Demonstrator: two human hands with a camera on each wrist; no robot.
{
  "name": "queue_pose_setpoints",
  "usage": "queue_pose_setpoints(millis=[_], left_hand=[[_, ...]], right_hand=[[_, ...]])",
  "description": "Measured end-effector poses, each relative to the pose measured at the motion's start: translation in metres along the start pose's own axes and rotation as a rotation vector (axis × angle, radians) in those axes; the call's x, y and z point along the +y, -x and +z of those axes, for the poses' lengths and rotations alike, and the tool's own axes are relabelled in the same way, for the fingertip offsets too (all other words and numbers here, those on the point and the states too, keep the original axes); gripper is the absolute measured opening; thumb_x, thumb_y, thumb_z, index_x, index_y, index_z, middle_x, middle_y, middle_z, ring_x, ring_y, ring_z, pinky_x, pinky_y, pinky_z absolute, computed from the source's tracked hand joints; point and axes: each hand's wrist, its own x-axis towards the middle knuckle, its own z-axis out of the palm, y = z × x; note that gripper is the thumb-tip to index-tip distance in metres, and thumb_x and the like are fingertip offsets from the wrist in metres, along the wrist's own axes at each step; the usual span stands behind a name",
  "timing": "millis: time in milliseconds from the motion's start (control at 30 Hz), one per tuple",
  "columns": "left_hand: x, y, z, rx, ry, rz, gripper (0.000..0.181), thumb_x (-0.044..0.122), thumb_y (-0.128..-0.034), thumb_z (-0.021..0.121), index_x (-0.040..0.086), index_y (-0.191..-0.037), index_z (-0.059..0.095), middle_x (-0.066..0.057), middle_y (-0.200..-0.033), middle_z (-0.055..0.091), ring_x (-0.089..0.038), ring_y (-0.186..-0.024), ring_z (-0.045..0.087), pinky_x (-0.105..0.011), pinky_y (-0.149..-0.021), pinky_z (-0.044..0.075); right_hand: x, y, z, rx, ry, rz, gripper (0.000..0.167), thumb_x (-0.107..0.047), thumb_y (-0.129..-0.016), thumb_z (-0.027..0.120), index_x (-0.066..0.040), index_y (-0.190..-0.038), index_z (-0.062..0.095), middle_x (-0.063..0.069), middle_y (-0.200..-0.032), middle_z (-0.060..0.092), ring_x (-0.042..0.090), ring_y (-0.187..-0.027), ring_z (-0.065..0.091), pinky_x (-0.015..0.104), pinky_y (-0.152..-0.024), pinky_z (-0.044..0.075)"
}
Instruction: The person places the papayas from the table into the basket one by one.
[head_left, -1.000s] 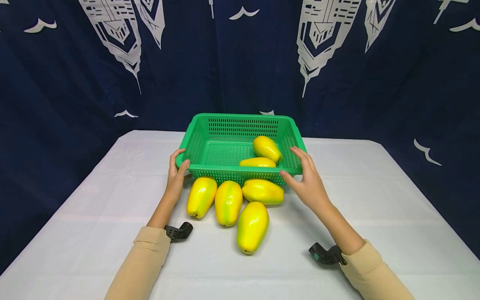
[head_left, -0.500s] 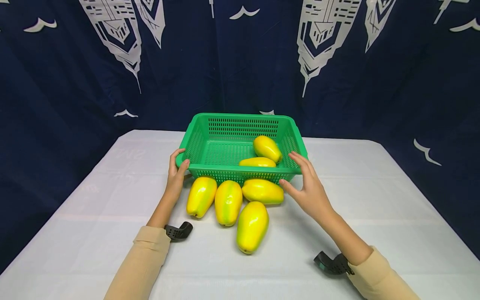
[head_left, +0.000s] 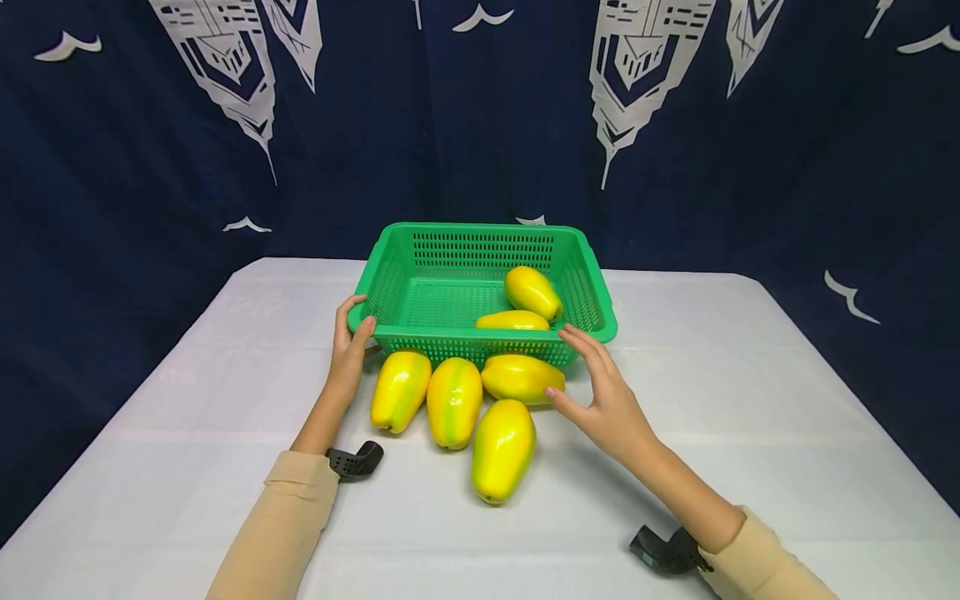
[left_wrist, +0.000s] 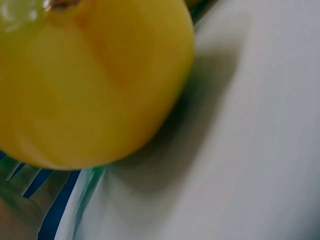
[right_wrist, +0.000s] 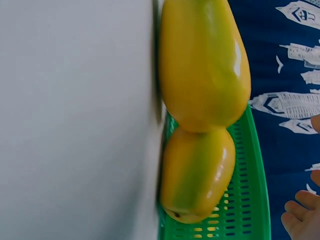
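One left grip [head_left: 347,354] holds basket [head_left: 427,332]; right grip [head_left: 611,406] spread empty, nearest fruit [head_left: 519,378] just beside

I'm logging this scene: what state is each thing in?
Green perforated plastic basket: upright, partly filled
Two glossy yellow oval fruits inside: lying down
Four matching fruits in front: lying down
Left hand: gripping basket's left rim
Right hand: fingers spread, holding nothing
White tablecloth: spread, creased
Navy white-printed backdrop: hanging
Black wrist devices: worn

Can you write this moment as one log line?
left hand grip: holds green basket corner | right hand grip: by sideways fruit, touch unclear | inside: two yellow fruits | outside: three other fruits
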Motion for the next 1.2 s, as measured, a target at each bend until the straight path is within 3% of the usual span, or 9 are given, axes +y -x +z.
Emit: queue_pose_setpoints(millis=[333,500,767,967,1200], left_hand=[[-0.001,0.003,-0.007,0.006,-0.008,-0.008,0.048,0.026,-0.0926,0.039,0.021,-0.138,0.024,-0.007,-0.141,0.024,-0.022,-0.117,0.035,-0.047,-0.096,0.035],[0.003,0.005,-0.010,0.013,-0.004,-0.028,0.046,0.027,-0.0930,0.038,0.023,-0.137,0.025,-0.006,-0.139,0.024,-0.021,-0.115,0.036,-0.051,-0.096,0.035],[0.003,0.003,-0.001,-0.003,-0.010,-0.033,0.043,0.027,-0.0927,0.039,0.025,-0.135,0.029,-0.005,-0.134,0.029,-0.016,-0.109,0.039,-0.028,-0.081,0.042],[0.003,0.004,-0.001,0.010,-0.010,-0.024,0.042,0.027,-0.0928,0.039,0.025,-0.134,0.029,-0.007,-0.134,0.030,-0.015,-0.108,0.040,-0.036,-0.084,0.041],[0.004,0.004,-0.001,-0.002,-0.001,-0.030,0.045,0.026,-0.0927,0.039,0.023,-0.136,0.028,-0.006,-0.133,0.030,-0.014,-0.106,0.041,-0.033,-0.084,0.043]], right_hand=[[-0.010,0.006,0.011,-0.078,-0.012,-0.008,0.068,-0.026,-0.081,0.066,-0.016,-0.139,0.032,0.005,-0.146,0.028,0.028,-0.130,0.035,0.055,-0.095,0.038],[-0.014,0.007,0.016,-0.101,-0.009,0.005,0.067,-0.031,-0.082,0.065,-0.018,-0.139,0.032,0.000,-0.147,0.028,0.027,-0.131,0.035,0.056,-0.093,0.039],[-0.013,0.015,0.015,-0.085,0.010,0.011,0.068,-0.031,-0.082,0.065,-0.018,-0.139,0.032,0.000,-0.146,0.028,0.026,-0.130,0.036,0.054,-0.094,0.040],[-0.013,0.014,0.016,-0.083,0.016,-0.016,0.069,-0.031,-0.081,0.066,-0.015,-0.139,0.032,0.004,-0.146,0.029,0.027,-0.130,0.036,0.054,-0.094,0.040],[-0.013,0.015,0.016,-0.081,0.013,-0.019,0.069,-0.029,-0.081,0.066,-0.019,-0.140,0.030,0.004,-0.146,0.029,0.027,-0.131,0.035,0.054,-0.094,0.040]])
